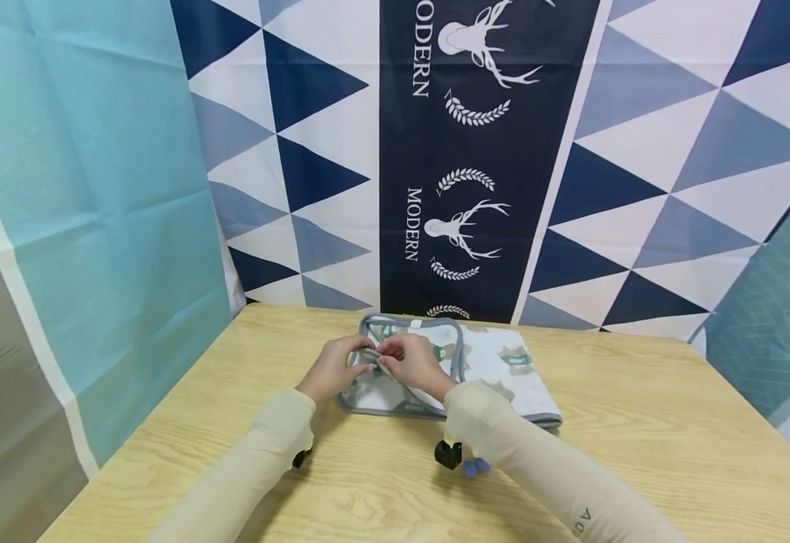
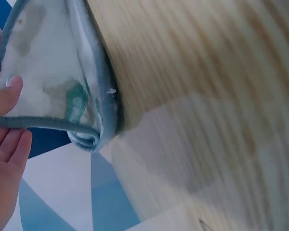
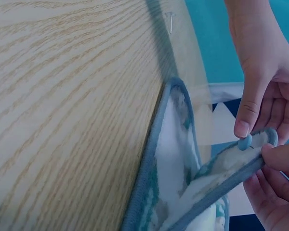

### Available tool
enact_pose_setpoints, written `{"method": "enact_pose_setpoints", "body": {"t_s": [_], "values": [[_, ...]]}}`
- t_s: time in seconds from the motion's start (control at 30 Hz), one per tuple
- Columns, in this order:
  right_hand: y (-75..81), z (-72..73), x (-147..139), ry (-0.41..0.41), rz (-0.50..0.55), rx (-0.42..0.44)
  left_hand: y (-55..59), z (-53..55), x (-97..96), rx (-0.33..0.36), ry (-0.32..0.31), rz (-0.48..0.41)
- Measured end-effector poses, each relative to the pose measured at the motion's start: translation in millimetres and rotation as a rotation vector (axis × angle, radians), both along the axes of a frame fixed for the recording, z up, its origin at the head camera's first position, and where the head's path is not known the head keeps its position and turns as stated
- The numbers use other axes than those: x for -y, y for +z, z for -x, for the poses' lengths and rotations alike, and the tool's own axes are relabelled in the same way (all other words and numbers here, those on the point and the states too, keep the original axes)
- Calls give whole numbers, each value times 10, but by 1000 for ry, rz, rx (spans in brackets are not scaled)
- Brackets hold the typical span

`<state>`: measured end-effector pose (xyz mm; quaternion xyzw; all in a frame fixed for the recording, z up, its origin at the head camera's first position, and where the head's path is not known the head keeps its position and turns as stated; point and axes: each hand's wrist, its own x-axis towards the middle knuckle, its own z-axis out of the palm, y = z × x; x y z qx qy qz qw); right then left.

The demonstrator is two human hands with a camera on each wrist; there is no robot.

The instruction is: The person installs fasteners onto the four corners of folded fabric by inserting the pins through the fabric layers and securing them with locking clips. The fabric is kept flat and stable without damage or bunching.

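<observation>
A folded white blanket (image 1: 497, 360) with green and brown patches and grey-blue edging lies on the table. My left hand (image 1: 338, 367) and right hand (image 1: 417, 363) meet over its left part, lifting a corner of the upper layer. In the right wrist view, my right hand pinches the edging (image 3: 231, 180) near that corner. A small blue knob (image 3: 245, 142) stands out of the cloth there, its exact kind unclear. The left thumb (image 3: 242, 127) reaches the knob, while the left fingers lie behind the cloth. The left wrist view shows this hand holding the edge between thumb and fingers.
The wood-grain table (image 1: 653, 422) extends on both sides of the blanket. Two small blue pieces (image 1: 476, 467) lie near the right forearm, beside a black wrist-worn device (image 1: 448, 454). A patterned curtain (image 1: 327, 151) hangs behind the table, with a turquoise one (image 1: 117, 188) at left.
</observation>
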<state>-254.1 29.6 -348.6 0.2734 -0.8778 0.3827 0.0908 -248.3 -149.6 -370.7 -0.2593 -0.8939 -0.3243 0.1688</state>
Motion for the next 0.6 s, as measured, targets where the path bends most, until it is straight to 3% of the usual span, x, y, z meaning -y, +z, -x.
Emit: {"method": "enact_pose_setpoints", "body": {"t_s": [0.43,0.6], "values": [[-23,-12,-15,-17,35,6,-17,-63,-83,36,81,-80],[-29,-11,-9,-31,48,-11,-11,-93,-91,31,86,-115]]}}
